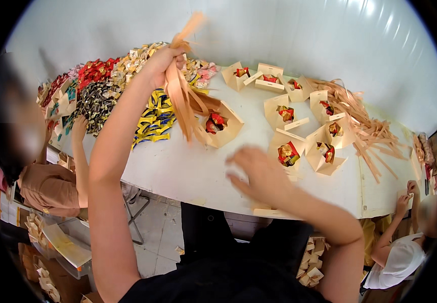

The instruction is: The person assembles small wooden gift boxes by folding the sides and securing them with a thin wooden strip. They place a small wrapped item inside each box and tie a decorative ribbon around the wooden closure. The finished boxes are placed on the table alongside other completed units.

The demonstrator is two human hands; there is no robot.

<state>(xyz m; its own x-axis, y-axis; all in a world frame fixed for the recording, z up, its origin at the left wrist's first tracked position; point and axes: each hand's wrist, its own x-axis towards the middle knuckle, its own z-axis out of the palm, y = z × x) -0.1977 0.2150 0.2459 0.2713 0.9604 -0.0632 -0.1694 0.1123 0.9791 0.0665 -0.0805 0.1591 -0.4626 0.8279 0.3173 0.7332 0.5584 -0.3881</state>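
Observation:
My left hand (164, 64) is raised over the far side of the table, its fingers wrapped round a bundle of long peach-coloured ribbons (179, 101). The strips hang down from the fist, and their lower ends fall beside an open cream box (233, 126) with red-wrapped sweets (215, 122) in it. My right hand (259, 169) is over the table, slightly blurred, with thumb and fingers apart and nothing seen in them. Just beyond it on the right stands another open box with wrapped sweets (288, 153).
Heaped wrapped sweets (97, 103) in several colours cover the table's left. More open boxes (279, 110) with sweets stand right of centre, beside a pile of loose ribbons (347, 106). One person (52, 187) works at the left, another (400, 257) at the right.

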